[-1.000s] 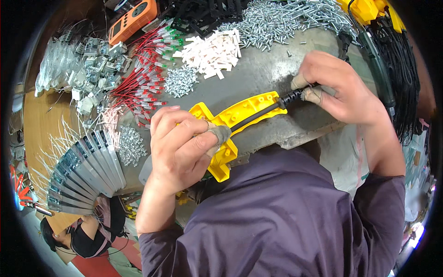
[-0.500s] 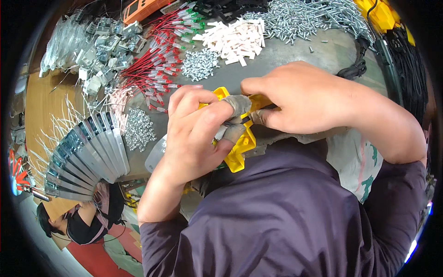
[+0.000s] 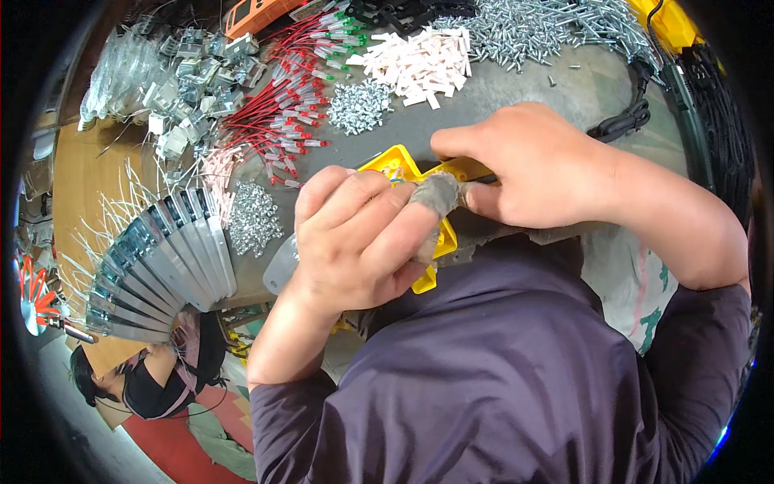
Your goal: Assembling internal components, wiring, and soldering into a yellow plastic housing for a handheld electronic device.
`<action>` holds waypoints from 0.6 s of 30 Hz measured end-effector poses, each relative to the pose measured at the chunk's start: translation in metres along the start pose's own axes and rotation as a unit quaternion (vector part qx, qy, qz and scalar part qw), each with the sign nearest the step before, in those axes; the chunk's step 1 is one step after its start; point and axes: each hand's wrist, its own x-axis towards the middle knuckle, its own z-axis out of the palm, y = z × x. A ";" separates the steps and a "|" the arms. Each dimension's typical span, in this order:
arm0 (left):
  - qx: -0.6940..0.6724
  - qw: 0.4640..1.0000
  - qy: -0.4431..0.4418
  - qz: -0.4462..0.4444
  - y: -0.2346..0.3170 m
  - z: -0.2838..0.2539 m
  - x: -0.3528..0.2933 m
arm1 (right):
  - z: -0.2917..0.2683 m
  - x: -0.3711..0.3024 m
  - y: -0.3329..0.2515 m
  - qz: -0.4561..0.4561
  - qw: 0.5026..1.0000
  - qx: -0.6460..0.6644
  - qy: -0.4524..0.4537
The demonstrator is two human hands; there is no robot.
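A yellow plastic housing [image 3: 447,240] with raised walls is held between my two hands, close to my body at the table's near edge. My left hand [image 3: 355,234] is closed around its left and lower part, hiding much of it. Grey wrapping covers fingertips of that hand, which press at the housing's middle. Small pale and metallic bits show inside the upper compartment. From the right, my right hand [image 3: 540,165] pinches the housing's yellow right arm between thumb and fingers. Whatever lies under the wrapped fingertips is hidden.
Beyond my hands lie small screws [image 3: 359,106], white strips [image 3: 419,64], long screws [image 3: 516,32] and red-wired indicator lights [image 3: 282,113]. Fanned grey plates [image 3: 161,266] with wires stand left, near small metal parts [image 3: 254,218]. A black cable [image 3: 621,125] lies right. Another person [image 3: 165,375] sits lower left.
My left hand has rolled over the housing and covers more of its lower part. A dark piece seen between the fingertips is now hidden. The whole view has shifted slightly.
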 end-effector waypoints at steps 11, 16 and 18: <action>-0.040 0.997 -0.001 -0.071 0.009 -0.004 -0.006 | 0.001 -0.001 0.000 -0.001 1.000 -0.007 0.004; -0.086 0.994 -0.014 -0.064 0.003 -0.004 -0.005 | 0.006 -0.002 0.004 -0.011 0.999 0.006 0.040; -0.064 0.995 -0.016 -0.068 0.003 -0.004 -0.005 | 0.006 -0.002 0.004 -0.014 0.999 0.008 0.048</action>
